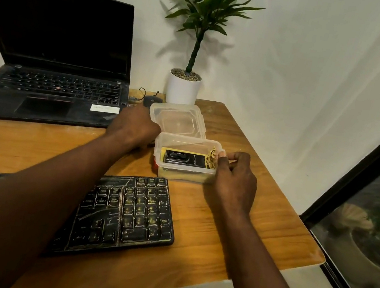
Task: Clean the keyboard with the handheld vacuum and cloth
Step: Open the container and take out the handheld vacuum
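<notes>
Black dusty keyboard (127,211), streaked white, lies at the near edge of the wooden desk (245,228), untouched, half under the left forearm. Cleaning not started, I'd say.

Small black handheld vacuum (182,159) lies flat in the clear rectangular plastic container (184,174) just behind the keyboard, on top of the crumpled yellow cloth (211,158). Clear plastic lid (178,119) is off and touching the container's far side.

Right hand (236,176) pinches the container's right rim where the cloth bunches up; can't tell if the cloth is in the pinch. Left hand (134,125) is at the container's left side, fingers hidden, so its grip is unknown. Hands are apart, one on each side of the box.

Risks:
- Pulling the cloth first: the vacuum sits on it, so it tips or gets dragged out onto the desk.
- Container looks light; a one-sided tug could slide it into the keyboard or towards the desk's right edge.
- Left hand sits close to the lid and the black mouse (152,100); a knock could shove them into the white plant pot (183,88) or the open black laptop (50,85).
</notes>
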